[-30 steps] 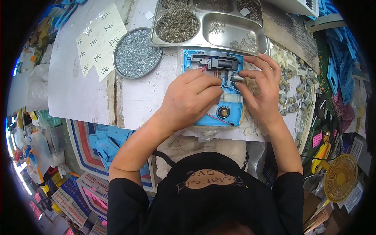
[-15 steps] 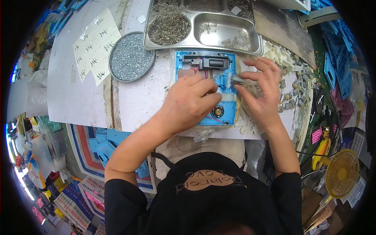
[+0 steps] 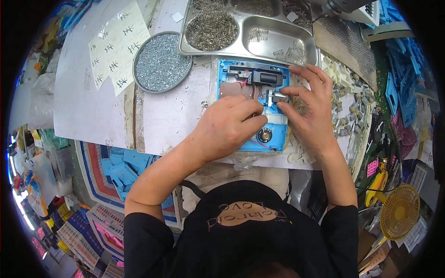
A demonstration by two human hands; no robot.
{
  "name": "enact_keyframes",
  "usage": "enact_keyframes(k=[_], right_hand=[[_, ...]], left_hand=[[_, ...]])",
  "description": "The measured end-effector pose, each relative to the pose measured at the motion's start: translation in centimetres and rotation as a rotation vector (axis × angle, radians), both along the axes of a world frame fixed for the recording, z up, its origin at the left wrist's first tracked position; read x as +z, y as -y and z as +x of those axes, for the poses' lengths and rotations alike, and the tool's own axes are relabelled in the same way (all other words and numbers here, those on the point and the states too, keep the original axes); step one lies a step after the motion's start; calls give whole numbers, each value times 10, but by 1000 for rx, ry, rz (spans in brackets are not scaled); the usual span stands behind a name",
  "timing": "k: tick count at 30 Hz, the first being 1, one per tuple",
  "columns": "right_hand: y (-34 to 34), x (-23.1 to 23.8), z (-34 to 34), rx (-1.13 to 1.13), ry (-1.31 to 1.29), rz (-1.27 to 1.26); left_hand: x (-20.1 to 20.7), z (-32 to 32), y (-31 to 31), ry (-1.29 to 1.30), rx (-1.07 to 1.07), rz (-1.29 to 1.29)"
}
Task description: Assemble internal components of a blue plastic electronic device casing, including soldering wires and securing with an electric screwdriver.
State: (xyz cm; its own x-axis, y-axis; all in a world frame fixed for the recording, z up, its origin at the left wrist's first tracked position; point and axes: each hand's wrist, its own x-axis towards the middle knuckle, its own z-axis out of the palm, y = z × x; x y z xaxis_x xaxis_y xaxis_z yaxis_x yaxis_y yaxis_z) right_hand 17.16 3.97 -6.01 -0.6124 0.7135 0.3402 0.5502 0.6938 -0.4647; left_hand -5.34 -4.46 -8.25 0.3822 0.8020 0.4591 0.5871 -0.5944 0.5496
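A blue plastic casing [image 3: 277, 133] lies open on the table in front of me. Inside it are a black oblong part [image 3: 270, 79], a brown board [image 3: 235, 90], thin wires and a small round speaker [image 3: 264, 135]. With thumb and forefinger, my right hand [image 3: 311, 103] grips a small grey-and-white part [image 3: 277, 97] at the casing's right side; its other fingers are spread. My left hand [image 3: 229, 124] rests over the casing's left half, fingers curled together. Whatever these fingers hold, if anything, is hidden.
Behind the casing stands a steel compartment tray [image 3: 250, 56] of springs. A round dish [image 3: 136, 74] of small screws is at its left, beside a marked paper sheet [image 3: 110, 51]. Small grey parts [image 3: 354, 113] and white pieces [image 3: 340, 76] lie to the right. A yellow fan [image 3: 400, 212] stands lower right.
The grey-and-white part, blurred and tilted before, now sits straighter within the casing between my right fingertips. My left hand stays over the casing. The whole view has shifted slightly.
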Motion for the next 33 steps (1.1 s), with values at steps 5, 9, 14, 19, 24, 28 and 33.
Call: enact_keyframes(k=[5, 9, 14, 19, 24, 28, 33], right_hand=[[-1, 5, 1, 9, 119, -14], [-2, 9, 1, 18, 154, -17], [-9, 17, -5, -9, 12, 52], [-15, 14, -52, 10, -120, 20], [-17, 11, -59, 143, -162, -36], [-13, 3, -28, 206, -64, 124], [-12, -3, -29, 211, -78, 240]], left_hand=[[-1, 0, -1, 50, 4, 9], [1, -2, 0, 95, 8, 20], [2, -11, 4, 138, 25, 56], [3, -10, 3, 131, 14, 75], [4, -10, 2, 127, 1, 73], [0, -10, 5, 158, 18, 81], [3, -11, 3, 161, 0, 101]])
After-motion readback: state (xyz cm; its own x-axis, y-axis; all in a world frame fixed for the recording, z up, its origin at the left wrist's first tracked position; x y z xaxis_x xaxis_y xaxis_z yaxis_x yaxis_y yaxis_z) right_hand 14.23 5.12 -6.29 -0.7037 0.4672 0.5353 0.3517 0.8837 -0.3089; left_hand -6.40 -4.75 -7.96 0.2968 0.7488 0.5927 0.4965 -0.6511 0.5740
